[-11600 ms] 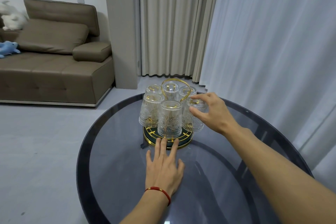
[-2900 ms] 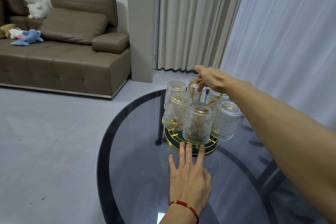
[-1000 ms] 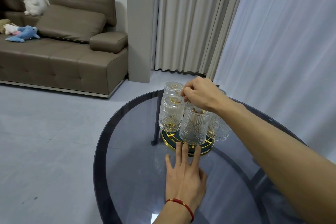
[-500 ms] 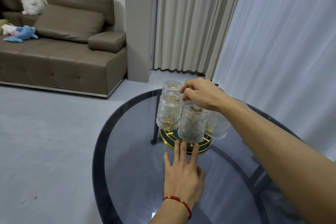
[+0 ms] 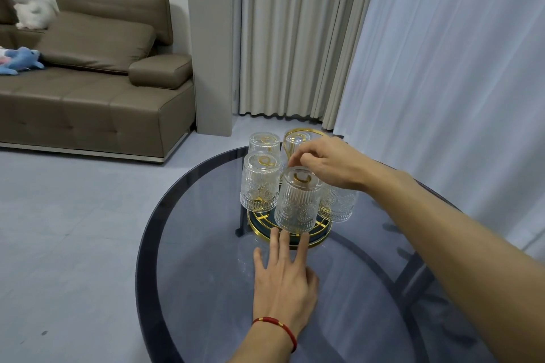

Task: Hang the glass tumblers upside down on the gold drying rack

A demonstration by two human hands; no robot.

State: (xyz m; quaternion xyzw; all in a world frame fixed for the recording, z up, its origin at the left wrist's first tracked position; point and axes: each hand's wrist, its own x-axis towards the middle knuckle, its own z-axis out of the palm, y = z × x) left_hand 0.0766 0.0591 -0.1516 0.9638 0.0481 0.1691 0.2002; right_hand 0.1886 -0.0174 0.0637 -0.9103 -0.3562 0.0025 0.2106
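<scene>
Several ribbed glass tumblers hang upside down on the gold drying rack (image 5: 321, 234), which stands on a round dark glass table (image 5: 191, 274). The front tumbler (image 5: 298, 203) is nearest me, with a left tumbler (image 5: 259, 183) and a right tumbler (image 5: 339, 205) beside it. The rack's gold loop handle (image 5: 306, 130) rises behind. My right hand (image 5: 327, 163) hovers over the front tumbler, thumb and fingertips pinched together at the rack's middle; what they pinch is hidden. My left hand (image 5: 283, 277) lies flat on the table, fingertips touching the rack's base.
A brown sofa (image 5: 88, 97) with soft toys stands at the far left across a grey floor. Curtains (image 5: 442, 82) hang close behind and to the right of the table. The table's metal legs show through the glass on the right.
My right hand has slid a little right and lower over the tumblers, so the gold loop handle shows behind it. My left hand stays flat at the rack's base.
</scene>
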